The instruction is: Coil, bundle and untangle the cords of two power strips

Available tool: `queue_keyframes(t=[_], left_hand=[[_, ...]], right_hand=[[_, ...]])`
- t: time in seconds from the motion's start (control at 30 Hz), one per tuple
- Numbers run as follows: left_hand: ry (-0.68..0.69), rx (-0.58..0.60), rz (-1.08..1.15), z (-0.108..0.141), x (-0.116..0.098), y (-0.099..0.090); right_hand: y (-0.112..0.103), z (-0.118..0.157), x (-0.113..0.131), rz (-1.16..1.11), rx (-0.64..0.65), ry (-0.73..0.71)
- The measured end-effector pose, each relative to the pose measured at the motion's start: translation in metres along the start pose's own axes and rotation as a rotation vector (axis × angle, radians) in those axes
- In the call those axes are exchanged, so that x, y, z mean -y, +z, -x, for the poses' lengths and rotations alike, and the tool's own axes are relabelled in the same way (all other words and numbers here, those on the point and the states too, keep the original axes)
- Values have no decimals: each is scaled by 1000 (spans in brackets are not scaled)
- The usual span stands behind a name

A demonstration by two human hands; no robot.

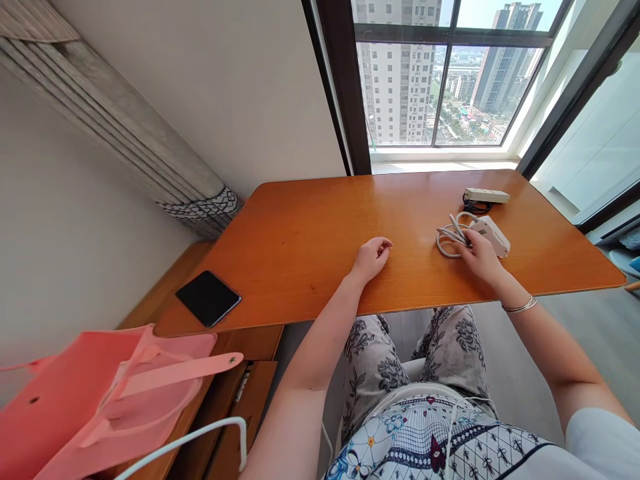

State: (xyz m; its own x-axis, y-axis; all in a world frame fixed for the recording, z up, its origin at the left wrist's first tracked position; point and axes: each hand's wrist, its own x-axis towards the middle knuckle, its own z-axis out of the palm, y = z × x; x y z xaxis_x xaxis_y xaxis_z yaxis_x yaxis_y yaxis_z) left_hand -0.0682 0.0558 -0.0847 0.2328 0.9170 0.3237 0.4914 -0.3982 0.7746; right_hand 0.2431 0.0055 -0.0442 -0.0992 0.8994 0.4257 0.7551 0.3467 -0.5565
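My right hand [481, 257] grips a bundled white cable [453, 235] near the right part of the wooden table [300, 247]. Right beside it lies a white power strip [493, 235], to which the cable seems to run. My left hand [373, 259] rests on the tabletop with its fingers curled in, and no object shows in it. Behind the right hand lies a second, cream power strip [487, 195] with a coiled black cord [477, 205] at its side.
A black tablet [208, 297] lies at the table's left end. Below that end are a pink bag [125, 393] and a wooden cabinet [250, 400]. A window [450, 87] stands behind the table, and a tied curtain [150, 147] hangs at the left.
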Motion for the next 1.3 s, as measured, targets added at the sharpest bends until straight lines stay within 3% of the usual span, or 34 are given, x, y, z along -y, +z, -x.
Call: queue_keyframes(t=[0.2,0.37,0.5,0.63,0.8,0.9,1.07,1.17,1.3], left_hand=[[35,36,82,2,0,0],[-1,-58,159,1,4,3],[-57,-60,286,-2,5,6],[-108,-80,394,-4,3,6],[-107,-277,324,-6,2,-3],[-75,-388,313,-7,3,-8],[-103,-492,448,-9,1,-11],[-194,-555,580,-11,-6,-14],[-273,-548,1000,-13,-17,-26]], right_hand=[[46,-28,50,-556,13,24],[66,-41,68,-815,72,32],[64,-44,65,-811,3,52],[51,-43,53,-783,-170,63],[32,-39,32,-688,-394,125],[22,-37,17,-667,-411,114],[15,-36,-5,-271,-319,136],[18,-37,-16,-65,-129,236],[21,-38,-23,129,153,349]])
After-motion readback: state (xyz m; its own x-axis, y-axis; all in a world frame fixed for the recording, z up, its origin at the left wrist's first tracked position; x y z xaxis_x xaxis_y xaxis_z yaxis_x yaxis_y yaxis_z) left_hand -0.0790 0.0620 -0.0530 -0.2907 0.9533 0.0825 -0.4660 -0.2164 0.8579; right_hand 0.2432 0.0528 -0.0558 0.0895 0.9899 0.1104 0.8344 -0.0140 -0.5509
